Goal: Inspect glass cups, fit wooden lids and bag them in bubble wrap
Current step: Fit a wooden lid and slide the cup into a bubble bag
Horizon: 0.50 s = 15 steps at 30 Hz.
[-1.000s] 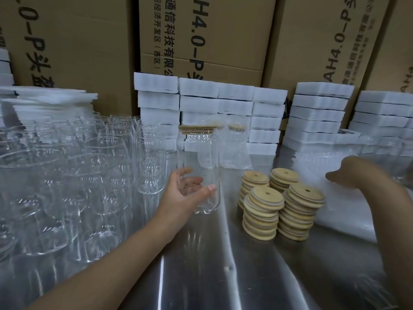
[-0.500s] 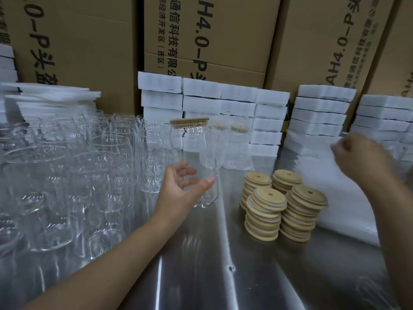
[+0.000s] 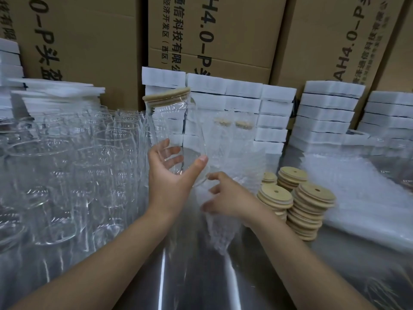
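- The left grip was grasping the lower part of a glass cup. The thumb lay on the near side, and the fingers showed through the glass on the far side.
- The glass cup was in the air above the middle of the steel bench. It was tilted, with its top leaning toward 11 o'clock.
- A wooden lid sat on the mouth of this cup.
- The right grip was at 4 o'clock of the cup's bottom, and its forefinger reached close to the glass. Whether it touched the glass, I cannot tell.
- The right grip was grasping a bubble wrap bag, which hung from it toward 6 o'clock. The bag was blurred, so I cannot tell which fingers pinched it.
- The lid stacks stood on the bench at 3 o'clock of the right grip, close together.
- A pile of bubble wrap lay further toward 3 o'clock, just beside the lid stacks.
- Many empty glass cups stood crowded on the 9 o'clock side of the bench.
- Two wrapped cups with lids stood at 1 o'clock behind the held cup.
- White foam blocks were stacked along the 12 o'clock edge, and cardboard boxes rose behind them.
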Each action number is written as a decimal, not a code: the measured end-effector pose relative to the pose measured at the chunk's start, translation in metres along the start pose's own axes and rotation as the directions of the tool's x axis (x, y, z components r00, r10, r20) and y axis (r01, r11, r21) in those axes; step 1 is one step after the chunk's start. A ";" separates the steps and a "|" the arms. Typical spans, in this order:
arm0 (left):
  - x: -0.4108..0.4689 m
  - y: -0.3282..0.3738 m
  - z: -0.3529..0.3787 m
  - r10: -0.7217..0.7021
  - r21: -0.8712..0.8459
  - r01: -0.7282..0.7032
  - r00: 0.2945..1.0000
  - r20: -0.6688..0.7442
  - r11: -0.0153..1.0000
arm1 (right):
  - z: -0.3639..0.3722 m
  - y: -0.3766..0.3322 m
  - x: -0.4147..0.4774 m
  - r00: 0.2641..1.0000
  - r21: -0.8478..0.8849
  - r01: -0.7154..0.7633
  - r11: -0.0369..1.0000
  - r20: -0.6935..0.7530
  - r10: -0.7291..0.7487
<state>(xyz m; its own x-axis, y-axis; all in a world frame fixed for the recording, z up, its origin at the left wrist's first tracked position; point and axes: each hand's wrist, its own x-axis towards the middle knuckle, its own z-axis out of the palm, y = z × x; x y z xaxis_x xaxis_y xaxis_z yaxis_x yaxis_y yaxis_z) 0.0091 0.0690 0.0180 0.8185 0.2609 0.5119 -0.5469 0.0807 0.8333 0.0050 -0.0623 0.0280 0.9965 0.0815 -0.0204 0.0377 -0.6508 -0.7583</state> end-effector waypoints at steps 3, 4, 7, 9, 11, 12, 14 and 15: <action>-0.001 -0.001 0.000 -0.011 0.004 0.011 1.000 0.009 1.000 | 0.007 0.010 0.005 0.996 -0.085 0.086 0.993 0.022 -0.084; -0.001 -0.001 0.000 -0.013 0.005 0.013 1.000 0.013 1.000 | 0.009 0.013 0.006 0.993 -0.110 0.116 0.987 -0.017 -0.118; -0.002 -0.001 0.001 -0.022 0.004 0.022 1.000 0.017 1.000 | 0.010 0.021 0.008 0.971 -0.017 0.158 0.987 -0.181 -0.159; -0.002 0.000 0.001 -0.027 0.001 0.027 1.000 0.012 1.000 | 0.011 0.023 0.008 0.959 0.103 0.186 0.977 -0.237 -0.158; -0.002 -0.001 0.001 -0.028 -0.008 0.028 1.000 0.005 1.000 | 0.012 0.022 0.009 0.952 0.150 0.203 0.968 -0.260 -0.159; -0.002 -0.001 0.001 -0.029 -0.012 0.029 1.000 0.003 1.000 | 0.012 0.021 0.010 0.954 0.149 0.198 0.969 -0.257 -0.155; -0.002 -0.002 0.001 -0.032 -0.014 0.032 0.999 0.003 0.999 | 0.013 0.020 0.010 0.963 0.113 0.185 0.976 -0.218 -0.158; -0.002 -0.002 0.001 -0.034 -0.011 0.034 0.999 0.003 0.999 | 0.013 0.020 0.011 0.967 0.076 0.197 0.978 -0.182 -0.180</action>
<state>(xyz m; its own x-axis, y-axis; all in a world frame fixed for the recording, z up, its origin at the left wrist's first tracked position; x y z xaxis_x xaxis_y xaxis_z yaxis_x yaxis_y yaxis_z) 0.0087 0.0679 0.0155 0.8370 0.2553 0.4840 -0.5208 0.1002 0.8478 0.0154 -0.0644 0.0038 0.9701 0.0586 0.2356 0.2271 -0.5626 -0.7949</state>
